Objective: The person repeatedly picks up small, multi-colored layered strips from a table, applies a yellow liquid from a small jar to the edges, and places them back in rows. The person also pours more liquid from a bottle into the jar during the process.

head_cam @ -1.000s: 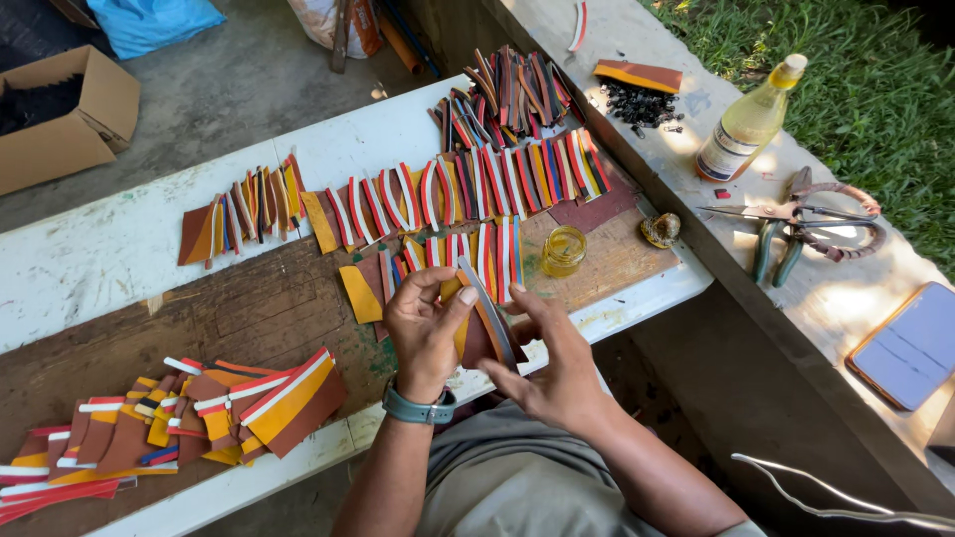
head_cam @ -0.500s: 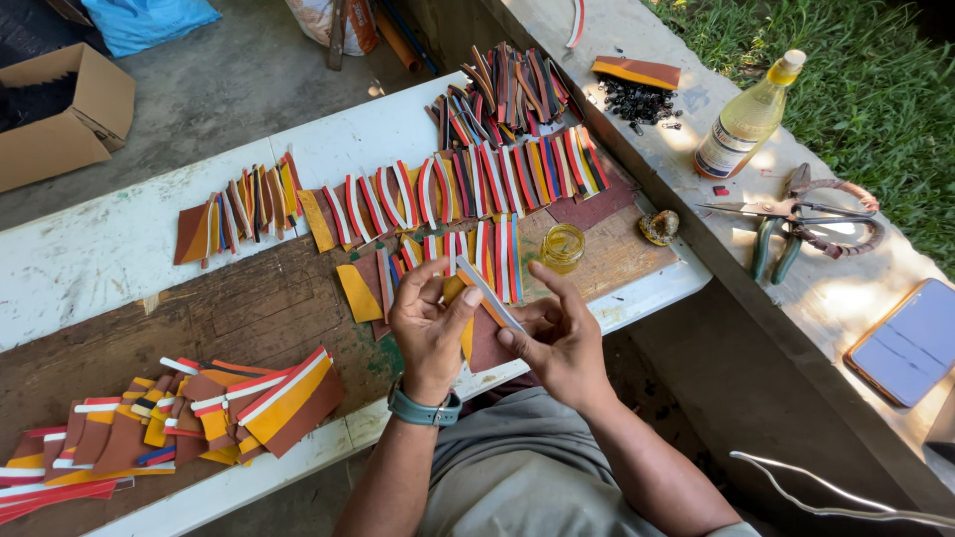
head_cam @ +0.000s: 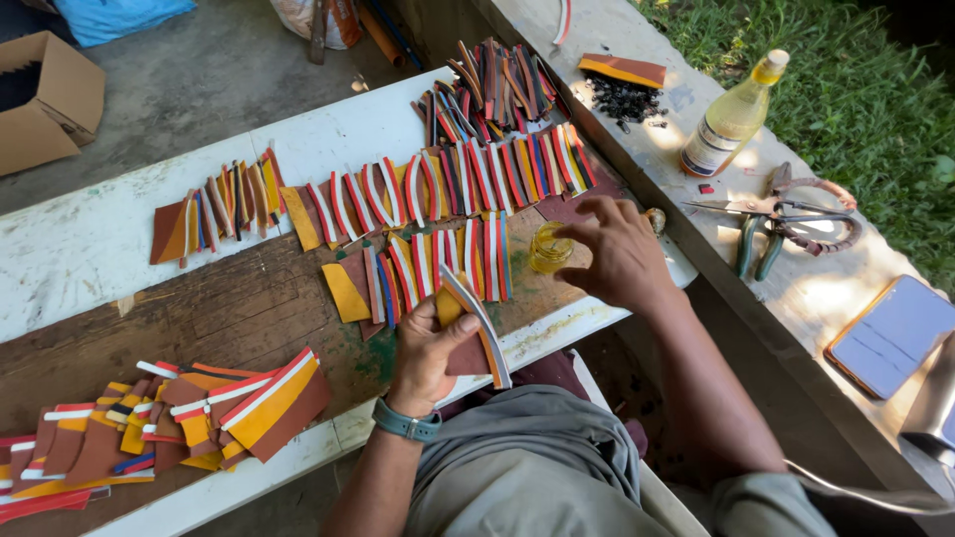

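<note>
1. The workbench (head_cam: 90, 239), white-painted with a worn brown middle, runs from nine o'clock to two o'clock, with concrete floor and a cardboard box (head_cam: 40, 99) beyond it.
2. A stone ledge (head_cam: 826, 288) at three o'clock carries a bottle (head_cam: 731, 119), shears (head_cam: 786, 214) and a phone (head_cam: 890, 333); grass lies past it.
3. Rows of striped strips (head_cam: 438, 189) fan across the bench at twelve o'clock.
4. The left hand (head_cam: 428, 348) grips a layered strip piece (head_cam: 473, 323), thumb pressed on its face, at centre.
5. The right hand (head_cam: 617, 249) reaches with fingers loosely curled and empty towards the small yellow jar (head_cam: 549, 247) at one o'clock.
6. Judgement: keep the piece level and steady, and dip lightly.
</note>
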